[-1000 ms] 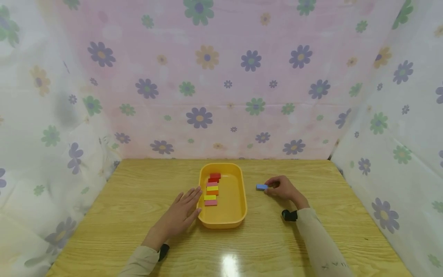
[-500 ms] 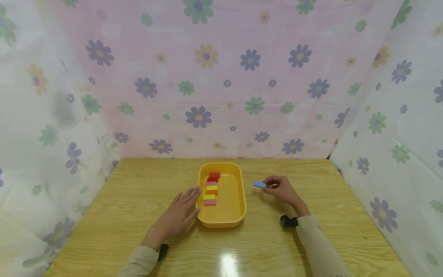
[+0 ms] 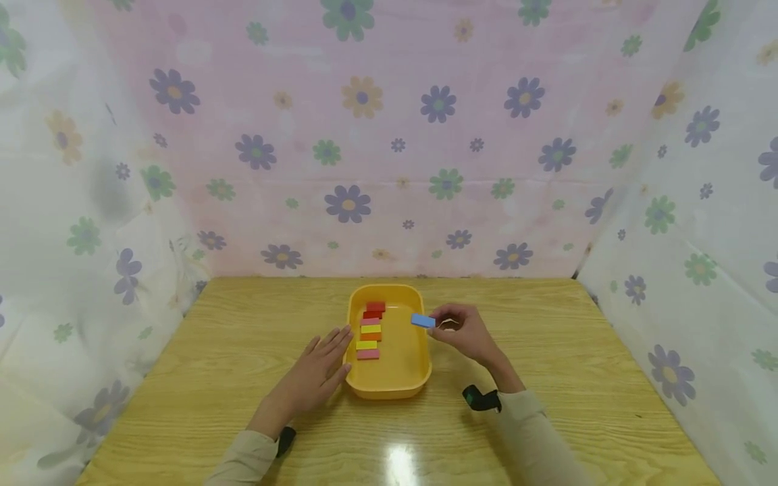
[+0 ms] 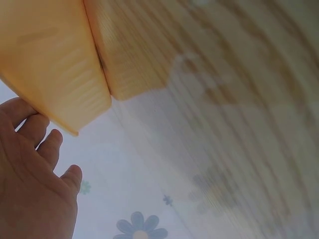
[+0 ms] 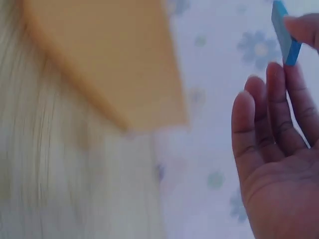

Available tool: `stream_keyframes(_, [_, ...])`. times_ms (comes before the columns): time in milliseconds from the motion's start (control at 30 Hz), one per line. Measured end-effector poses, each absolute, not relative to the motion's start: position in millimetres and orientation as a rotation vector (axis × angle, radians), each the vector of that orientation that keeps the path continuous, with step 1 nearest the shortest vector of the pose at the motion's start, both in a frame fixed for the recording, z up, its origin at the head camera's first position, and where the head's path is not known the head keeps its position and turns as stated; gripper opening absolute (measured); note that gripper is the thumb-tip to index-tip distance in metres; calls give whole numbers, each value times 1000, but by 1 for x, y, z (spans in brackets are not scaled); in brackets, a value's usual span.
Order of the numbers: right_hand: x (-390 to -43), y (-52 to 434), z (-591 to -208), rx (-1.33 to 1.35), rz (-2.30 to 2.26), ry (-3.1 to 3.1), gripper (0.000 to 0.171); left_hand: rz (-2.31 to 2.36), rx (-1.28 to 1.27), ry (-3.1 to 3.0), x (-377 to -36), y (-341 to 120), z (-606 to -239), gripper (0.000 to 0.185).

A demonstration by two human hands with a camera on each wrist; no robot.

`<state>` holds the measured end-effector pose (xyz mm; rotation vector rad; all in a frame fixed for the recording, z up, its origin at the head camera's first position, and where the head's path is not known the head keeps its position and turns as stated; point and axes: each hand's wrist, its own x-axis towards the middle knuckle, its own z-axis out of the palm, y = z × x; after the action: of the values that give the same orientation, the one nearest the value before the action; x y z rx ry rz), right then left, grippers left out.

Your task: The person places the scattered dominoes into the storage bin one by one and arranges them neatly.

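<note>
A yellow tray (image 3: 389,387) sits mid-table with a row of several red, pink, yellow and orange blocks (image 3: 371,329) along its left side. My right hand (image 3: 457,331) pinches a small blue block (image 3: 423,320) and holds it in the air over the tray's right rim. The right wrist view shows the blue block (image 5: 285,34) between fingertip and thumb, with the tray (image 5: 114,64) blurred to the left. My left hand (image 3: 316,370) lies flat on the table, fingers straight, fingertips touching the tray's left wall (image 4: 55,84).
The wooden table (image 3: 547,378) is walled in by flowered cloth (image 3: 389,135) at the back and on both sides. Black wrist straps (image 3: 481,398) sit on both sleeves.
My right hand lifted the blue block off the table right of the tray and carried it left to above the tray's right rim. The left hand has stayed put.
</note>
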<state>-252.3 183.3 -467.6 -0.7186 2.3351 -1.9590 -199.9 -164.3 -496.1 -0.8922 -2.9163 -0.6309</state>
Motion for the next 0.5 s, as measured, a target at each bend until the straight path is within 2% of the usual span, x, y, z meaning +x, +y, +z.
stream_keyframes(233, [-224,136,-459,-540,-1966,2297,18,-631,-886,-2902,-199,-165,-498,64])
stream_keyframes(500, [-204,95,-462,-470,-1807,2449,20,-673,-887,-2890,-198,-163,-499,63])
